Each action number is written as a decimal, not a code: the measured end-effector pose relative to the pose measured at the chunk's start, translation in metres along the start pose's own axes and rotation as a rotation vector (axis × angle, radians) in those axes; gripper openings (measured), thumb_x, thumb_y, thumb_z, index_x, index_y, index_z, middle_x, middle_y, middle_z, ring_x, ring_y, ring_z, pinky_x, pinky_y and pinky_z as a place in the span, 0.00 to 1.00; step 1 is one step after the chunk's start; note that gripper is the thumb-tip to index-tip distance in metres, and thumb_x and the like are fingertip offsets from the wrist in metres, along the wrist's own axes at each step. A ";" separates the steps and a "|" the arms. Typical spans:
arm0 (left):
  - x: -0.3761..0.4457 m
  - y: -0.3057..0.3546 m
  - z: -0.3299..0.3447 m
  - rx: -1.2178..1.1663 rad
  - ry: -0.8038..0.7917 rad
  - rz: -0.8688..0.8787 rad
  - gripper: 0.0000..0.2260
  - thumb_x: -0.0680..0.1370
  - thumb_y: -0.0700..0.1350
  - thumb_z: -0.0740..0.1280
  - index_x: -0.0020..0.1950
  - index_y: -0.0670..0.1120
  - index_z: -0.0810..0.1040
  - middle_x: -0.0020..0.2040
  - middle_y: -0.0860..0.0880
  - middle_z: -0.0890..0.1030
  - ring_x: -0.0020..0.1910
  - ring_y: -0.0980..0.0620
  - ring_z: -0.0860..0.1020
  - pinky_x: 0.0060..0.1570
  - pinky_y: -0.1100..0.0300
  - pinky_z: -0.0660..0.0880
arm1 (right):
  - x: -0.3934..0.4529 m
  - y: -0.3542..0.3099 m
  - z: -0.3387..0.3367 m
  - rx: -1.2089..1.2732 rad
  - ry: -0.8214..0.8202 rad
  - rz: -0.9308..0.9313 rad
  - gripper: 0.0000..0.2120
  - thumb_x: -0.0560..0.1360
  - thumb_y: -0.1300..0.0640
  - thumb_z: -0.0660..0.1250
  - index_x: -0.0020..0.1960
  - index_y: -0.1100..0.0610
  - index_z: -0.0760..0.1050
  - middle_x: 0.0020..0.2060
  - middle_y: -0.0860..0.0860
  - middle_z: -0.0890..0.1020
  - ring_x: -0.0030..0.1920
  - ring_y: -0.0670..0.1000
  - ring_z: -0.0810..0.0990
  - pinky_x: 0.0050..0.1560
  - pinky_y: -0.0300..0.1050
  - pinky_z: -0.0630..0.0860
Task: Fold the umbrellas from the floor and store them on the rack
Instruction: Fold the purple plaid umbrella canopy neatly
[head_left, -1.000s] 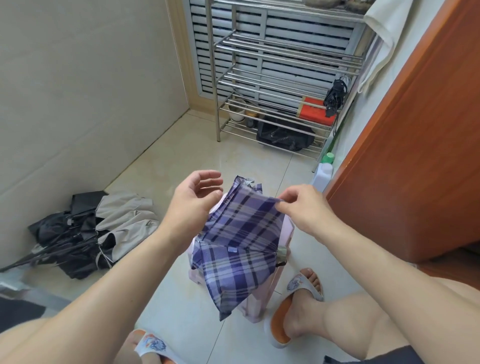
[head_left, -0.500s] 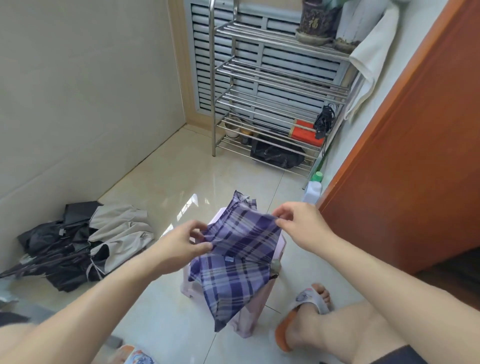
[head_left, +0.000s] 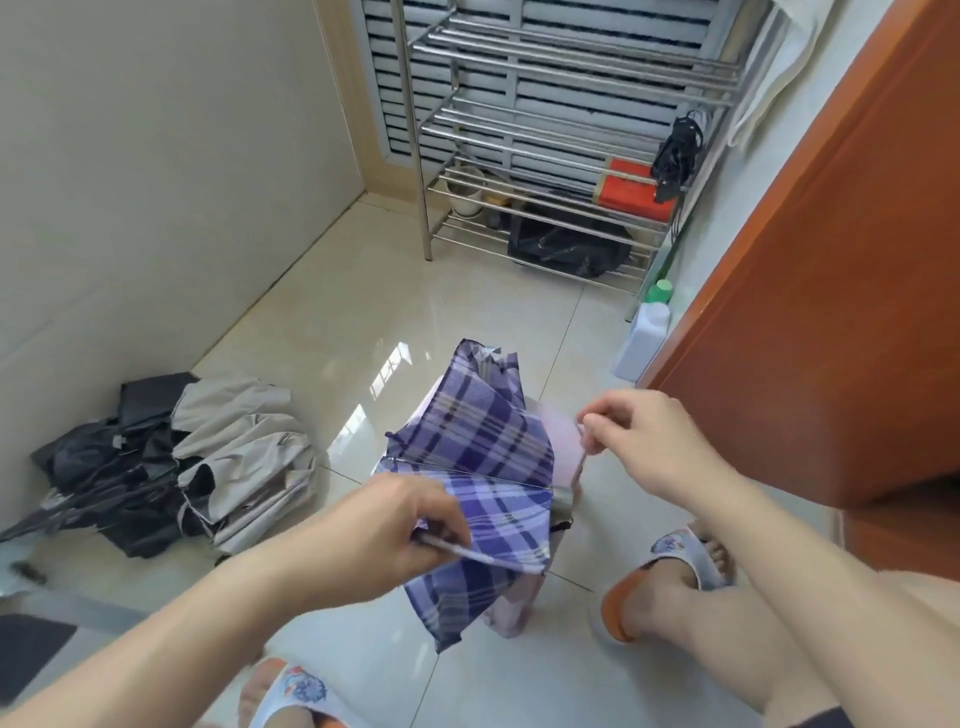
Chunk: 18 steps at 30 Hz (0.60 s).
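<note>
The purple plaid umbrella (head_left: 478, 483) lies between the two hands, draped over a pink stool (head_left: 563, 447). The left hand (head_left: 384, 530) pinches a fold of its canopy edge just beside the fingertips. The right hand (head_left: 644, 441), curled, pinches a thin strap at the umbrella's far side.

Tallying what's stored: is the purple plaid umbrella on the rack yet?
No, the purple plaid umbrella sits on a pink stool, well short of the rack.
</note>
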<state>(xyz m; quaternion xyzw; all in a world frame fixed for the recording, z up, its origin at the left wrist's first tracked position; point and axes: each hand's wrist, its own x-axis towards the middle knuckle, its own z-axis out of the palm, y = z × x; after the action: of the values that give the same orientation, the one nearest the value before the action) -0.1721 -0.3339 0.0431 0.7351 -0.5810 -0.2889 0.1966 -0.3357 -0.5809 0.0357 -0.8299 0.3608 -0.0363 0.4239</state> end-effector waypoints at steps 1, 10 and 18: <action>-0.002 -0.002 0.001 0.007 0.001 -0.015 0.02 0.77 0.49 0.74 0.49 0.56 0.85 0.43 0.60 0.81 0.45 0.62 0.77 0.44 0.72 0.70 | 0.011 0.006 0.005 -0.046 0.041 0.069 0.07 0.79 0.59 0.67 0.45 0.49 0.81 0.39 0.47 0.86 0.46 0.48 0.84 0.50 0.43 0.76; 0.021 -0.003 -0.009 -0.169 0.227 -0.332 0.06 0.81 0.54 0.67 0.56 0.58 0.81 0.50 0.64 0.81 0.51 0.68 0.78 0.52 0.71 0.74 | 0.064 0.010 0.056 0.309 -0.181 0.334 0.20 0.78 0.47 0.71 0.68 0.52 0.76 0.65 0.52 0.80 0.64 0.53 0.78 0.70 0.55 0.73; 0.071 -0.008 -0.017 -0.515 0.432 -0.654 0.19 0.77 0.64 0.69 0.53 0.49 0.82 0.46 0.55 0.83 0.40 0.56 0.80 0.39 0.58 0.73 | 0.015 0.002 0.052 0.386 -0.299 0.239 0.18 0.77 0.53 0.73 0.66 0.49 0.76 0.50 0.50 0.84 0.51 0.50 0.83 0.61 0.47 0.77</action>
<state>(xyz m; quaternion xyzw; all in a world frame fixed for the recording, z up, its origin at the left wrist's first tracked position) -0.1437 -0.4012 0.0366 0.8500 -0.1742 -0.3110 0.3878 -0.3069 -0.5554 -0.0027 -0.6814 0.3759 0.0690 0.6242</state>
